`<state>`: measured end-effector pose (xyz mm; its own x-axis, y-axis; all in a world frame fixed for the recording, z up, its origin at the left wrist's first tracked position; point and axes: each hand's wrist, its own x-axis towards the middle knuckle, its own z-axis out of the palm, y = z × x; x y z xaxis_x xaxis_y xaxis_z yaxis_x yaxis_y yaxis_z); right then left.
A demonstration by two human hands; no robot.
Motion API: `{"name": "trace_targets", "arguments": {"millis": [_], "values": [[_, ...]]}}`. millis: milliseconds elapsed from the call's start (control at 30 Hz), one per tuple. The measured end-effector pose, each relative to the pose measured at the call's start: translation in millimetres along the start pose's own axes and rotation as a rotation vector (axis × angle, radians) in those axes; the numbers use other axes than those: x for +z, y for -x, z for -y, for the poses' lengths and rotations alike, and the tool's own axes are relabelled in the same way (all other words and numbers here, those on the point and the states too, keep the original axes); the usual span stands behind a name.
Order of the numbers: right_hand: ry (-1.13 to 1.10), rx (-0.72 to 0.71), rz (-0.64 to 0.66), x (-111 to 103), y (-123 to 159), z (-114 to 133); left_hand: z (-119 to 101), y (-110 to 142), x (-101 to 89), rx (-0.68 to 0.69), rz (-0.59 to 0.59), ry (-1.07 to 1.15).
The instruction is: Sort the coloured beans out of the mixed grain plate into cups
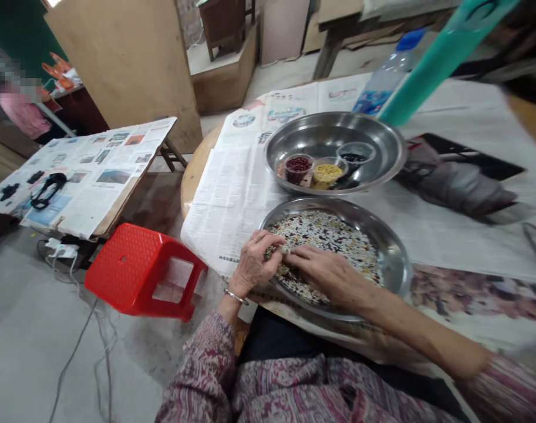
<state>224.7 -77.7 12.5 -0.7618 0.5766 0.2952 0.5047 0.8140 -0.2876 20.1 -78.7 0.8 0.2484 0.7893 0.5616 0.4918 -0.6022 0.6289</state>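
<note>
A steel basin [402, 258] near me holds a layer of mixed white grains, dark beans and yellow bits [333, 235]. My left hand [259, 258], with a bangle at its wrist, is at the basin's left rim, its fingers curled in and a few grains showing by the thumb. Close beside it, my right hand [318, 271] reaches over the grains with fingers bent and together; what its fingertips hold is hidden. Behind, a second steel basin [294, 132] holds a cup of red beans [298, 166], a cup of yellow grains [327, 173] and a cup of black beans [354, 155].
Newspaper [232, 194] covers the round table. A bottle with a blue cap [382, 76], a green translucent object [448, 64] and a grey bundle [465, 185] stand or lie beyond the basins. A red stool [131, 264] and a second papered table [100, 158] are left.
</note>
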Motion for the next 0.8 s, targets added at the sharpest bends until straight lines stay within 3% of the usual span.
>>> {"name": "trace_targets", "arguments": {"millis": [167,300,367,467,633,700,800], "values": [[0.217,0.273,-0.122,-22,-1,-39,-4,-3,-2.8,-0.024,0.005,0.033],[0.263,0.395,-0.176,-16,-11,-50,-8,-4,-5.5,-0.03,0.007,-0.023],[0.231,0.363,-0.164,-7,-21,-41,-9,-4,-6.0,-0.027,-0.006,-0.071],[0.088,0.178,-0.126,3,-30,-19,-9,-3,-6.0,-0.043,-0.011,-0.112],[-0.036,-0.092,0.003,-4,-8,-4,-8,-3,-5.0,-0.091,0.011,-0.115],[0.009,-0.082,-0.021,-12,8,-12,-8,-3,-4.1,-0.09,0.005,-0.108],[0.039,0.062,-0.114,-26,28,-29,-7,-4,-2.8,-0.086,-0.002,-0.102]]}}
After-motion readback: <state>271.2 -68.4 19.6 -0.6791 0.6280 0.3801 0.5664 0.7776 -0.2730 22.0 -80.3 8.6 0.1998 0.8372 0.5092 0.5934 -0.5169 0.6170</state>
